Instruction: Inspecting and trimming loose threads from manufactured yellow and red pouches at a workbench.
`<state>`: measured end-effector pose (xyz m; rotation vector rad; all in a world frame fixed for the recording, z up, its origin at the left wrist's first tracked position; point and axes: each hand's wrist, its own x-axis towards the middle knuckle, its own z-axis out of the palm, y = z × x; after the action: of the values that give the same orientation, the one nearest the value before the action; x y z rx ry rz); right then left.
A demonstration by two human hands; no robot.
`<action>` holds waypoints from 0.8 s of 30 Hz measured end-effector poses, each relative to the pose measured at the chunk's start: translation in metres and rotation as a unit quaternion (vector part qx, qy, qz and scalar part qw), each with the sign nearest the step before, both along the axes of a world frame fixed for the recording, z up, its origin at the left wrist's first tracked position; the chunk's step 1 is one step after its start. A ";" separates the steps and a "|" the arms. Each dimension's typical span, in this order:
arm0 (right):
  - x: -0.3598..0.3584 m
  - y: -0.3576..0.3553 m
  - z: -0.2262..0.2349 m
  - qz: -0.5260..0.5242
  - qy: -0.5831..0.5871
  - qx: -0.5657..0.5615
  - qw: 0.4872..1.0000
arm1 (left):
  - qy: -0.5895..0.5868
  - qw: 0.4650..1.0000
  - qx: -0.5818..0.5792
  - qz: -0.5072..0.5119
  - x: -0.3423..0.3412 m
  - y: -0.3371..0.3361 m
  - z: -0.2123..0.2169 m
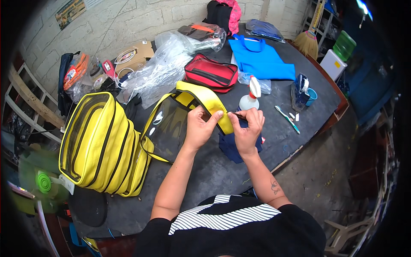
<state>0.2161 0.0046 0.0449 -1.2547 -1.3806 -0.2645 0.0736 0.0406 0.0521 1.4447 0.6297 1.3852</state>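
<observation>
the yellow mesh bag has its right edge pinched by left hand and right hand; best keep it taut between pinches. it's on the desk, right of stacked yellow bags, left of the spray bottle.

At centre, a black-trimmed yellow pouch has a smoky grey window; at left, yellow cases are black-edged. Upper centre: red-and-black zip case, bright blue tote bag. Bottom: black shirt with black-and-white stripes.
</observation>
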 end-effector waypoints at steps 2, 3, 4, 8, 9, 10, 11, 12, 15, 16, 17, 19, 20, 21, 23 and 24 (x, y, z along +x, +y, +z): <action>0.000 0.000 0.000 0.000 -0.001 -0.001 1.000 | 0.001 1.000 -0.001 0.000 0.000 0.001 -0.001; 0.001 0.000 0.001 0.000 -0.009 -0.005 1.000 | 0.000 1.000 -0.001 0.001 0.000 0.001 -0.002; 0.001 0.000 0.003 0.000 -0.017 -0.008 1.000 | -0.001 1.000 -0.001 0.002 -0.001 0.001 -0.002; 0.006 0.001 0.006 0.001 -0.047 -0.003 0.999 | 0.004 1.000 -0.002 -0.003 -0.003 0.001 -0.001; 0.008 0.001 0.007 0.002 -0.065 0.004 0.998 | 0.005 1.000 -0.004 -0.007 -0.003 0.001 -0.001; 0.009 0.002 0.008 0.002 -0.084 0.010 0.996 | 0.006 1.000 -0.005 -0.012 -0.003 0.001 0.000; 0.011 0.003 0.010 0.002 -0.084 0.010 0.996 | 0.006 1.000 -0.005 -0.012 -0.004 0.001 0.000; 0.012 0.003 0.012 0.019 -0.079 0.002 0.997 | 0.010 1.000 -0.001 -0.018 -0.005 0.002 0.001; 0.014 0.005 0.012 0.071 -0.038 -0.028 0.996 | 0.016 0.999 0.000 -0.031 -0.007 0.001 0.002; 0.014 0.006 0.012 0.106 -0.001 -0.048 0.993 | 0.018 0.999 -0.002 -0.036 -0.007 0.001 0.002; 0.015 0.006 0.012 0.106 -0.001 -0.048 0.993 | 0.018 0.999 -0.002 -0.036 -0.007 0.001 0.002; 0.015 0.005 0.012 0.110 0.004 -0.052 0.993 | 0.008 0.999 -0.005 -0.034 -0.005 -0.001 0.000; 0.014 0.005 0.011 0.110 0.004 -0.052 0.993 | 0.008 0.999 -0.005 -0.035 -0.005 -0.001 -0.001; 0.013 0.004 0.011 0.088 -0.013 -0.035 0.995 | 0.008 1.000 -0.004 -0.030 -0.004 -0.001 -0.001; 0.010 0.003 0.010 0.066 -0.031 -0.018 0.997 | 0.008 1.000 -0.002 -0.025 -0.002 0.000 -0.003; 0.009 0.001 0.010 0.038 -0.041 -0.006 0.998 | 0.006 1.000 0.000 -0.019 -0.001 -0.001 -0.003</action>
<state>0.2252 0.0052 0.0547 -1.2104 -1.4980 -0.2571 0.0730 0.0398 0.0488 1.4602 0.6061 1.3471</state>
